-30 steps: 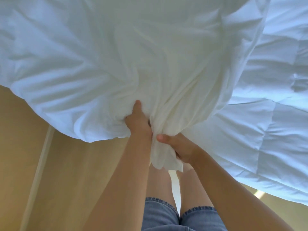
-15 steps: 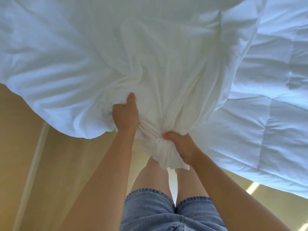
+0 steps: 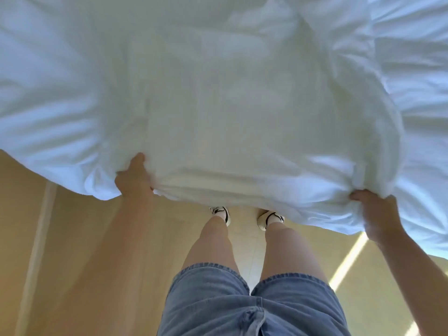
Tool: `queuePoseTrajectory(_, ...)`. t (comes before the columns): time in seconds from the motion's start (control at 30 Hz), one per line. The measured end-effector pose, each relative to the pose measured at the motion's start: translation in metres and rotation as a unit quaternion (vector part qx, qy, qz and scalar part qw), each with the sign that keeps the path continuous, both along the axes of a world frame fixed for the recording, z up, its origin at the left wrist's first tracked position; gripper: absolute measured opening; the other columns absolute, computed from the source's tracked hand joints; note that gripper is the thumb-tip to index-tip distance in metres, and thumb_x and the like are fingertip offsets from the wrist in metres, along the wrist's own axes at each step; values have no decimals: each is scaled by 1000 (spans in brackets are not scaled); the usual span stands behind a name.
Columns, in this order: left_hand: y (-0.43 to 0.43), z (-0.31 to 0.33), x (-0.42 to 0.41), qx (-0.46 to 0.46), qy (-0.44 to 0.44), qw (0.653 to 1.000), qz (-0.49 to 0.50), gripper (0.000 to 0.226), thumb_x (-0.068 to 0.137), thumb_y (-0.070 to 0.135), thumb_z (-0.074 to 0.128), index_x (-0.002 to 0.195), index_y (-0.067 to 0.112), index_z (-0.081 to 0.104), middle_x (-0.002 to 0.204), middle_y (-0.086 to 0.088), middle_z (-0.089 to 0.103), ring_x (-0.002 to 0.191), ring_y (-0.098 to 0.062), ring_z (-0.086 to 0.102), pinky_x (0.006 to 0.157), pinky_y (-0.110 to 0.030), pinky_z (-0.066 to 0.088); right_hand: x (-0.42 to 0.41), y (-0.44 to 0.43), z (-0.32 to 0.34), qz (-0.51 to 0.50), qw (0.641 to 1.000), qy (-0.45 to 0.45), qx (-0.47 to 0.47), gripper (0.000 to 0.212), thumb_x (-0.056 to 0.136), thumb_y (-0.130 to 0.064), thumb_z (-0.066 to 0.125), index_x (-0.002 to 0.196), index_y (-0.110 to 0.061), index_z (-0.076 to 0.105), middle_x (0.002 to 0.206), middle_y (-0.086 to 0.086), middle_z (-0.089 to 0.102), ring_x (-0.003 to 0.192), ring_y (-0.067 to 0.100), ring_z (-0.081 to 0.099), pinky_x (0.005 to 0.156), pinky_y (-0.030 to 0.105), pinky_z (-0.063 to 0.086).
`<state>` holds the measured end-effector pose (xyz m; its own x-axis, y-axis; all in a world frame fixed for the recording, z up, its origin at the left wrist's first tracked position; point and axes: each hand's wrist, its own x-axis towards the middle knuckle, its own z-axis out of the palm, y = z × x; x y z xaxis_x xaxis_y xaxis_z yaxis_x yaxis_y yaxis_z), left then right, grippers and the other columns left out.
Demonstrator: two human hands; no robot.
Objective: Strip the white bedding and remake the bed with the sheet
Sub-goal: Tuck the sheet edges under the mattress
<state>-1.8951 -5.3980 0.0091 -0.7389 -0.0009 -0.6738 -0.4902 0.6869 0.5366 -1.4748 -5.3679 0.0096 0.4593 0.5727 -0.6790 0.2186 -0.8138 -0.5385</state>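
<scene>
From my remote seat I see 2 bare hands, well apart, each clamped on the near hem of a wide, crumpled white cotton sheet [image 3: 230,117]. The left hand [image 3: 133,180] grips a bunched fold at the hem's left end, with the thumb lying on top of the cloth and the fingers tucked beneath it. The right hand [image 3: 374,212] grips another bunch at the hem's right end, fingers curled into the fabric. Between the 2 grips the hem runs in a thick, gathered band, held above the floor, and the rest of the sheet spreads away from me across the whole upper part of the view. At the far right, more rumpled white bedding [image 3: 419,76] lies beside and partly under the sheet; I cannot tell where one layer ends. Below the hem I see a tan wooden floor [image 3: 72,238] with a bright strip of sunlight [image 3: 349,260] at the right. The person wears faded blue denim shorts [image 3: 242,299] and 2 white shoes with black stripes [image 3: 221,212], whose toes sit under the hem.
</scene>
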Motion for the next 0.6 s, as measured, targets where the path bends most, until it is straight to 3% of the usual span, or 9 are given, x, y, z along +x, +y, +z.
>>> queuePoseTrajectory(0.07, -17, -9, 51, 53, -60, 995, 58, 44, 87, 50, 59, 114, 15, 55, 105, 5, 64, 90, -16, 62, 81, -32, 52, -13, 3, -9, 35, 999, 36, 7, 13, 69, 0, 69, 80, -8, 69, 69, -1, 61, 71, 21, 58, 66, 29, 42)
queuePoseTrajectory(0.17, -24, -16, 147, 96, -212, 972, 39, 57, 79, 68, 54, 120, 29, 59, 118, 7, 64, 108, -16, 61, 93, -33, 48, -15, 1, -22, 87, 989, 115, -14, 35, 51, -16, 69, 85, -13, 63, 78, 0, 65, 71, 17, 61, 61, 26, 46)
queuePoseTrajectory(0.2, -17, -19, 181, 98, -252, 962, 35, 54, 76, 70, 57, 115, 32, 62, 116, 8, 65, 106, -16, 60, 93, -35, 47, -8, 0, -27, 99, 984, 144, -20, 38, 50, -19, 68, 88, -16, 64, 82, 0, 67, 74, 15, 63, 61, 26, 47)
queuePoseTrajectory(0.3, 29, -19, 266, 105, -282, 953, 17, 57, 73, 65, 63, 114, 26, 62, 104, 7, 65, 82, -14, 60, 73, -30, 49, 13, 5, -38, 146, 962, 231, -24, 47, 53, -23, 72, 100, -18, 68, 95, 2, 72, 86, 17, 68, 73, 34, 54)
queuePoseTrajectory(0.4, 69, -23, 297, 118, -188, 969, 110, 51, 78, 45, 72, 115, 15, 59, 102, 2, 67, 86, -20, 63, 81, -35, 53, 22, 14, -40, 203, 944, 259, -17, 44, 58, -27, 72, 101, -22, 67, 100, 5, 72, 95, 22, 67, 84, 41, 53)
queuePoseTrajectory(0.47, 77, -22, 296, 137, -94, 978, 129, 37, 80, 40, 70, 104, 14, 61, 105, -3, 69, 90, -22, 65, 85, -35, 53, 22, 20, -39, 215, 940, 264, -5, 40, 61, -27, 72, 101, -22, 67, 99, 1, 71, 94, 18, 67, 80, 35, 53)
queuePoseTrajectory(0.53, 71, -21, 289, 105, 3, 992, 71, 35, 85, 45, 63, 96, 12, 63, 96, -2, 70, 89, -22, 65, 76, -30, 51, 17, 20, -37, 227, 937, 264, -10, 27, 71, -21, 75, 96, -24, 65, 94, -4, 70, 90, 15, 66, 75, 30, 52)
queuePoseTrajectory(0.6, 62, -14, 281, 63, 92, 994, -12, 36, 90, 49, 54, 85, 14, 61, 77, 9, 63, 82, -17, 61, 69, -24, 41, 12, 17, -32, 233, 934, 271, -26, 20, 76, -18, 72, 91, -28, 63, 90, -7, 68, 88, 14, 64, 72, 28, 50)
